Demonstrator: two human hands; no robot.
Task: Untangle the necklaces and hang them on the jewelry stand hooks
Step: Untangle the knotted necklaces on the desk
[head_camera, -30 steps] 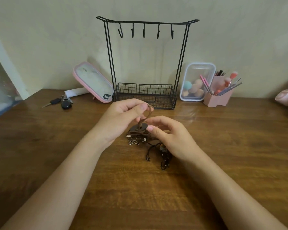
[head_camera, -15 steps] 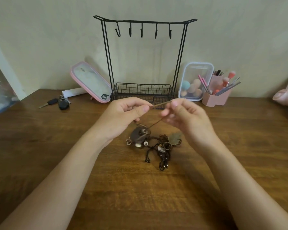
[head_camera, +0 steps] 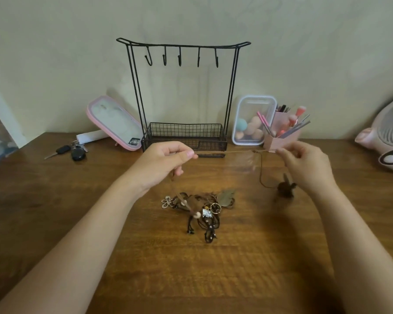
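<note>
In front of the jewelry stand [head_camera: 186,138], I've got one brown cord necklace [head_camera: 225,152] stretched level, its dark pendant [head_camera: 285,189] dangling just under the right hand [head_camera: 306,168]. Left hand [head_camera: 166,163] pinches the cord thumb to forefinger, other fingers curled. The right pinches the far end, fingers loosely fanned and a bit blurred. The tangle [head_camera: 200,207] lies on the table [head_camera: 191,268], nearer me than the stand. Reckon it's light, floppy and snag-prone, so grab cord near the ends, not the pendant.

The dangling pendant [head_camera: 285,189] is motion-blurred; the fan [head_camera: 389,134] is cut off.
</note>
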